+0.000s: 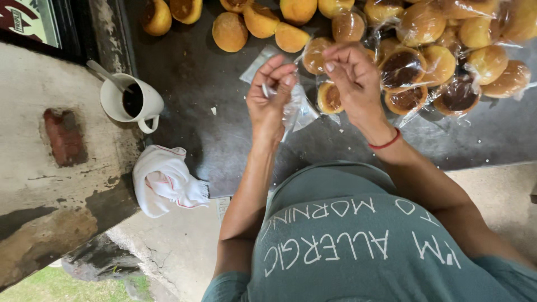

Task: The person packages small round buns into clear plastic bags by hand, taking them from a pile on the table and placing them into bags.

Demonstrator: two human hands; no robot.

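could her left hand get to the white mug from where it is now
Probably yes. The left hand is pinching a clear plastic bag, so it is not free, but only bare dark tabletop lies between it and the white mug.
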